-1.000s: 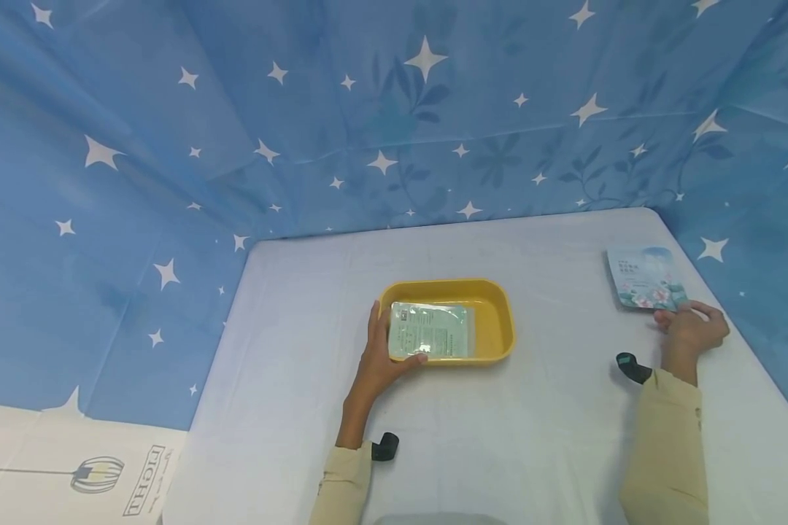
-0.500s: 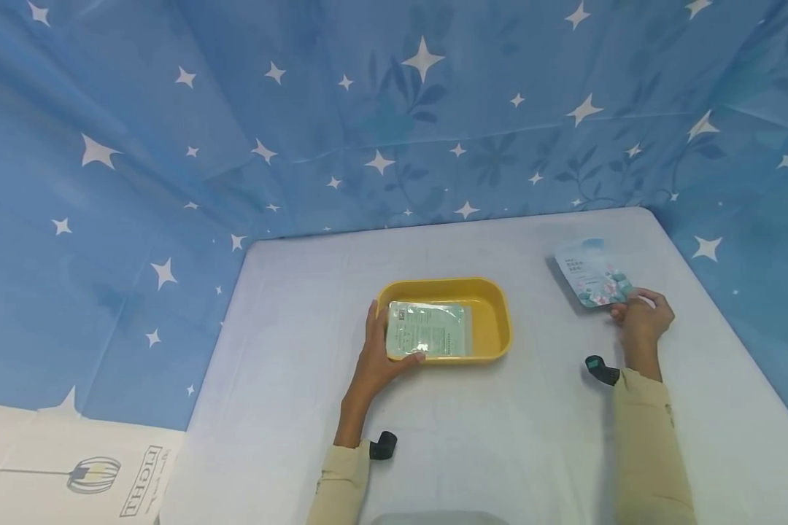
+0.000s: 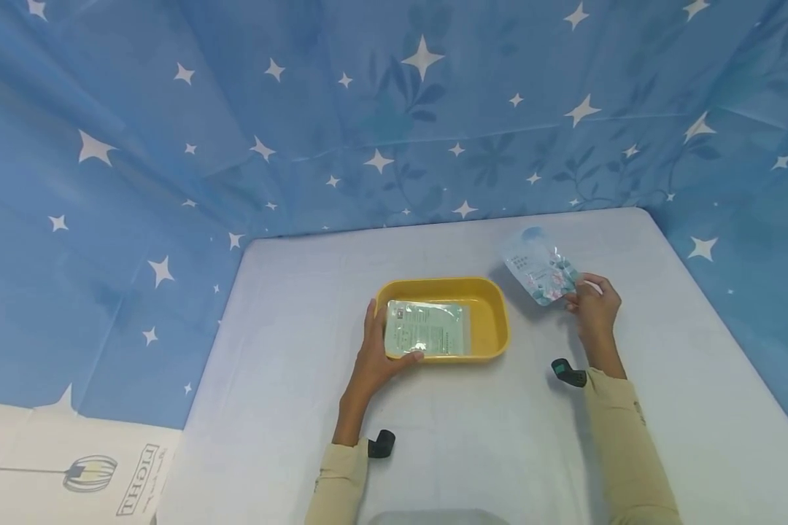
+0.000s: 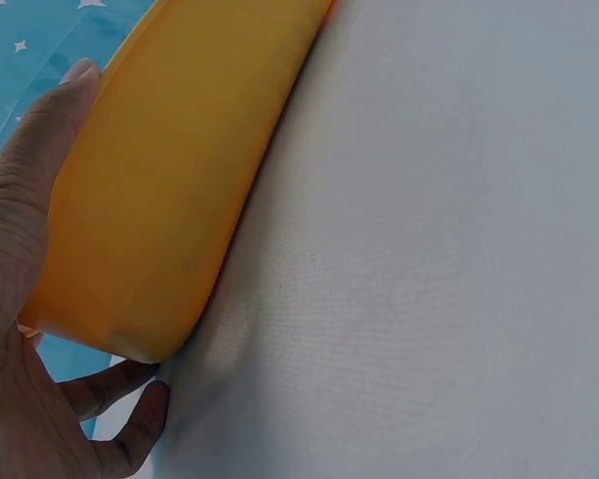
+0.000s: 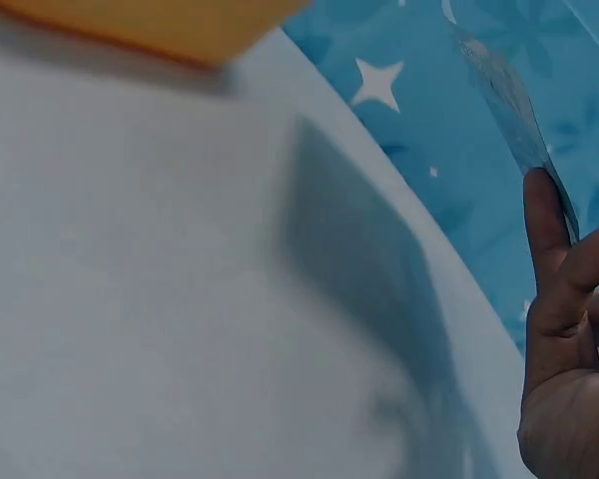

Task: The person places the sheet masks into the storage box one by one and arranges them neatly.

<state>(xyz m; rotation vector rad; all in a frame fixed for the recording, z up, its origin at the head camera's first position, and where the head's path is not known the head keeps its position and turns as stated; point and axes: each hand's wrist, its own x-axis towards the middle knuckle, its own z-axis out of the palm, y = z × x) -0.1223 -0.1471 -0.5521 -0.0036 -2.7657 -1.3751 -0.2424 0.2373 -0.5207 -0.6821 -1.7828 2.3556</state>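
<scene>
My right hand (image 3: 593, 310) pinches the lower right corner of a light blue, flower-printed sachet (image 3: 540, 266). The sachet tilts above the table, to the right of a yellow plastic tray (image 3: 489, 356). In the right wrist view the sachet (image 5: 514, 110) shows nearly edge-on, between thumb and fingers. My left hand (image 3: 376, 357) grips the tray's left end, thumb along the front rim and fingers round the far side. Inside the tray lies a pale green sachet (image 3: 427, 328) with small print. The left wrist view shows the tray's outer wall (image 4: 170, 180) against my thumb (image 4: 55, 125).
A white cloth covers the table (image 3: 302, 306). Blue star-printed curtain (image 3: 341, 117) hangs behind and along the sides. Small black wrist cameras sit on both cuffs, the left camera (image 3: 382, 443) near the tray's front.
My right hand has lifted the flower-printed sachet from the table's right side and carried it left toward the tray. My left hand and the tray stay in place.
</scene>
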